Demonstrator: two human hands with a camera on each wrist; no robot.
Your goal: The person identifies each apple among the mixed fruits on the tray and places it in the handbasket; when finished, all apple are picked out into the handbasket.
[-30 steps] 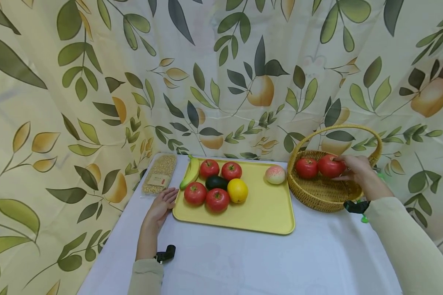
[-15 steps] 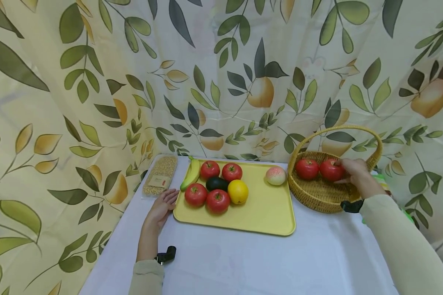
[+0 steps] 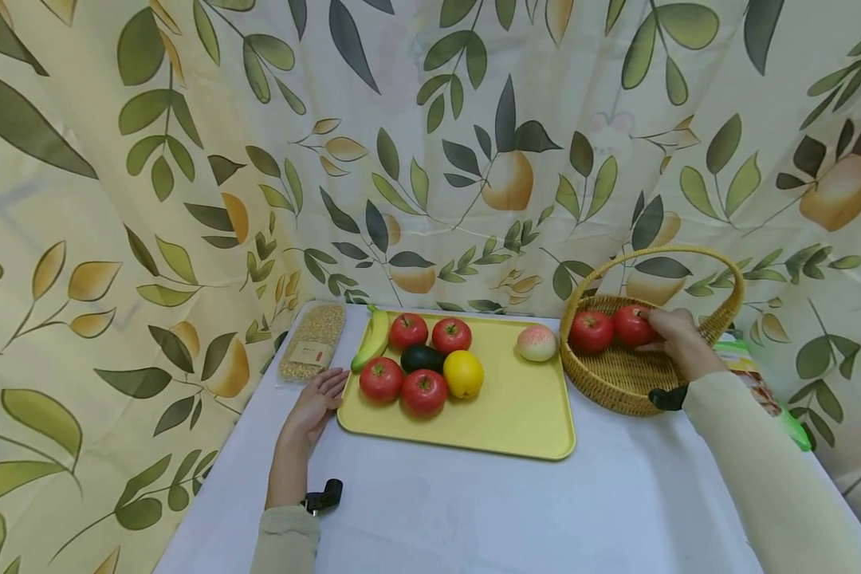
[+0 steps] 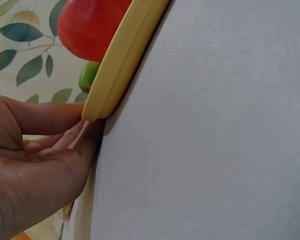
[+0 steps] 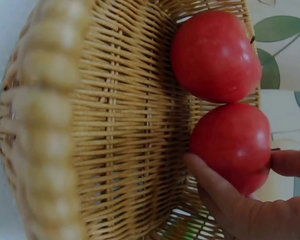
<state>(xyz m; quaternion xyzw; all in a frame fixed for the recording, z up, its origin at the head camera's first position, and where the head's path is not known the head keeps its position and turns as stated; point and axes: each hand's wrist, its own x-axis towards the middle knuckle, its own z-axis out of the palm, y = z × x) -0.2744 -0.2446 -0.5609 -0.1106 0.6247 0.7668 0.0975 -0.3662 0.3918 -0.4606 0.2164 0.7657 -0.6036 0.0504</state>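
Red apple is pinched by right hand, left hand outstretched against tray; bag label illegible.

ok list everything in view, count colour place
cloth: 1, white, foreground
curtain: 1, leafy cream, behind
tray: 1, yellow, centre
basket: 1, tan, right
apples: 6, red, tray 4, basket 2
banana: 1, yellow-green, tray's left
avocado: 1, dark green, tray, amid apples
round fruit: 1, yellow, tray
peach: 1, pink-white, tray's right
grain bag: 1, beige, left
packet: 1, multicoloured, behind right sleeve
left hand: 1, tray's left rim
right hand: 1, gripping basket's right apple
sleeves: 2, beige, forearms
wrist cameras: 2, black, wrists
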